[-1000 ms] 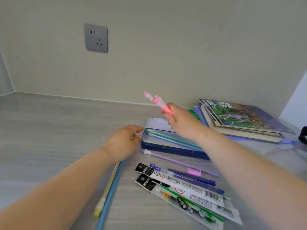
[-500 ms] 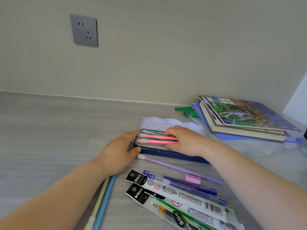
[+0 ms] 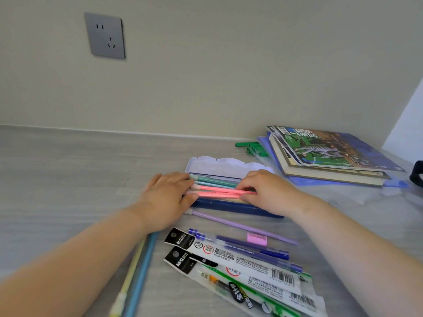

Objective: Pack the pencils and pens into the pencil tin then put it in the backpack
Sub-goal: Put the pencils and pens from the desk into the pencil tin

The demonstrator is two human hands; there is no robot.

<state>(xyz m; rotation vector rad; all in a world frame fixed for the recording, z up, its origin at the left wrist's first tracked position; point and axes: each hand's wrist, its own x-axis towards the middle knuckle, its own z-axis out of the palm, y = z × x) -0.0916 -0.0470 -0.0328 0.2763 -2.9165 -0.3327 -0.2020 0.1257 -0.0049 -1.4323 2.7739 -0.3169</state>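
The blue pencil tin (image 3: pixel 231 206) lies open on the grey desk, its pale lid (image 3: pixel 225 165) tipped back toward the wall. Inside are teal pencils (image 3: pixel 217 181) and two pink pencils (image 3: pixel 217 191). My right hand (image 3: pixel 269 194) pinches the pink pencils at their right end, pressing them into the tin. At the tin's left end my left hand (image 3: pixel 166 199) grips it, fingers against the pencil ends. Loose in front of the tin are a purple pencil (image 3: pixel 242 226), blue pens (image 3: pixel 263 249), and a yellow and a blue pencil (image 3: pixel 137 271).
Two packets of pen refills (image 3: pixel 242 268) and a pink eraser (image 3: pixel 256 238) lie near the front. A stack of books (image 3: pixel 327 156) and green clips (image 3: pixel 251 148) sit at the back right. A dark object (image 3: pixel 417 173) shows at the right edge. A wall socket (image 3: pixel 105 35) is above.
My right hand has brought the pink pencils down from the air into the tin and now presses them flat. My left hand has closed on the tin's left end.
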